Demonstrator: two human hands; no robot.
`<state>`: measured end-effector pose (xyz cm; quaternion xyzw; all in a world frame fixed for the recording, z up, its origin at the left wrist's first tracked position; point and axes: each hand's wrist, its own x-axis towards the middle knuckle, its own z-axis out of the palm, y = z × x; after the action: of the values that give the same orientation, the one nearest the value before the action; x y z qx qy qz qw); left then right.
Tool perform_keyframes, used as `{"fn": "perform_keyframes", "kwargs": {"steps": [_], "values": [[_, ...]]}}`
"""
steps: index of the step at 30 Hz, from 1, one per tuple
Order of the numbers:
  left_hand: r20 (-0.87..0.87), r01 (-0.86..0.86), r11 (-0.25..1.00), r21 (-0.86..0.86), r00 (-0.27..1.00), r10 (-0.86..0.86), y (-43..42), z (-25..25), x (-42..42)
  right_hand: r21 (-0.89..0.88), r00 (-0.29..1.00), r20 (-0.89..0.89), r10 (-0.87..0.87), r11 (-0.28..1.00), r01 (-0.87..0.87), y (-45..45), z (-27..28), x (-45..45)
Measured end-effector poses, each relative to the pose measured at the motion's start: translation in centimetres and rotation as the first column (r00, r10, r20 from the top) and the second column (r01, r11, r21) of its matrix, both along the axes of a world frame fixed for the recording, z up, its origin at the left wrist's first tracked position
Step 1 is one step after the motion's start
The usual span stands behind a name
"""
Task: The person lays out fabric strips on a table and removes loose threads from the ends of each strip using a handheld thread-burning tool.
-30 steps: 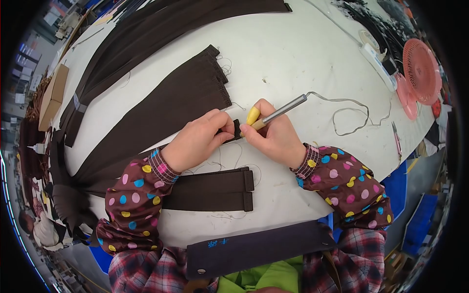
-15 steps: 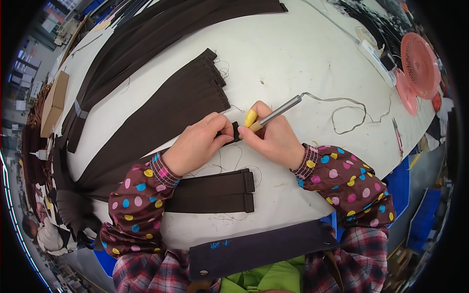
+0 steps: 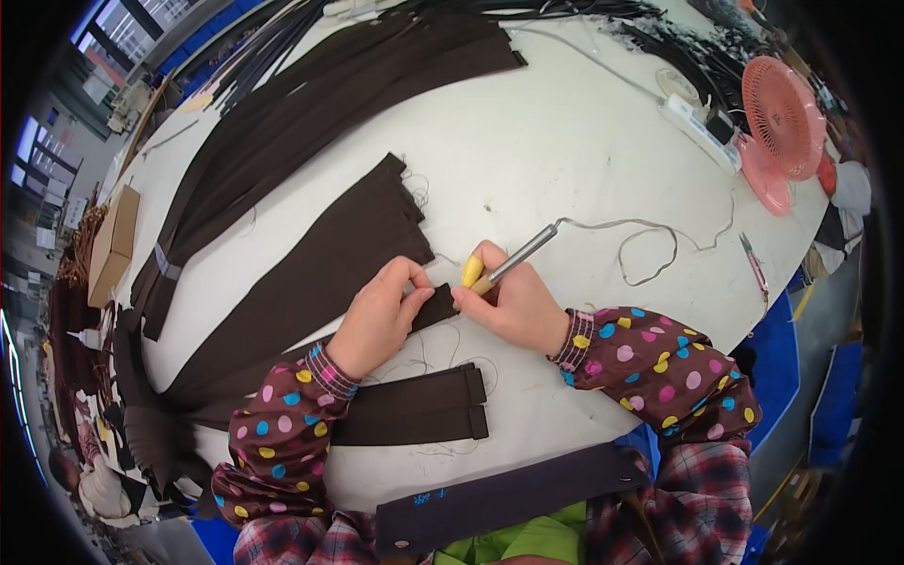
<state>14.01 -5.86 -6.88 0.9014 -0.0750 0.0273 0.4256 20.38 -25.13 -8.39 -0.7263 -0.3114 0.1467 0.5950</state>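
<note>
Several dark brown fabric strips (image 3: 315, 250) fan out over the table, with loose threads at their ends. My left hand (image 3: 377, 315) has thumb and forefinger closed at the upper edge of one narrow strip (image 3: 431, 309), near its end; the exact grip is partly hidden. Opposite, my right hand (image 3: 518, 306) is closed around a pen-like metal tool (image 3: 527, 252) with a grey cord, pointing down at that strip end. A yellow piece (image 3: 473, 271), perhaps a finger cover, shows at my right fingers. Below lies a pair of folded strip ends (image 3: 414, 405).
A longer brown bundle (image 3: 311, 122) lies at the back left. At the right are a pink fan (image 3: 783, 118), a white power strip (image 3: 699, 132), the tool's cord (image 3: 650, 224) and a thin pink-handled tool (image 3: 753, 262). A cardboard box (image 3: 115, 247) stands at the left edge.
The view has shifted, so the table's things appear lower. My left fingertips have drawn back a little from the strip's end, which shows more. My right hand still holds the tool there.
</note>
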Motion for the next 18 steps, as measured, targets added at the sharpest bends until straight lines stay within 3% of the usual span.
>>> {"fn": "perform_keyframes", "kwargs": {"steps": [2,3,6,7,11,18], "values": [[0.072,0.006,1.0,-0.005,0.997,-0.006,0.1,-0.9,0.1,0.021,1.0,-0.017,0.0,1.0,0.0,-0.1,0.2,-0.1],[-0.114,-0.043,0.999,0.014,0.993,0.044,-0.4,0.7,-0.2,0.019,1.0,-0.021,0.003,1.0,-0.003,-0.2,0.0,-0.1],[-0.376,-0.101,0.995,0.003,0.922,0.095,-1.0,2.7,-0.1,0.034,1.0,-0.019,-0.002,0.999,0.003,-0.4,0.1,-0.1],[-0.299,-0.058,0.997,-0.05,0.953,0.04,-0.8,1.9,-0.2,0.035,1.0,-0.023,0.001,0.999,0.0,-0.5,0.4,-0.2],[-0.305,-0.044,0.997,-0.069,0.952,0.021,-0.4,1.5,-0.2,0.033,0.999,-0.009,-0.037,0.999,0.037,-0.6,0.5,0.0],[-0.325,-0.148,0.962,-0.23,0.943,0.068,-0.4,0.4,0.0,0.065,0.997,0.025,-0.067,0.996,0.066,-0.2,-0.2,0.5]]}}
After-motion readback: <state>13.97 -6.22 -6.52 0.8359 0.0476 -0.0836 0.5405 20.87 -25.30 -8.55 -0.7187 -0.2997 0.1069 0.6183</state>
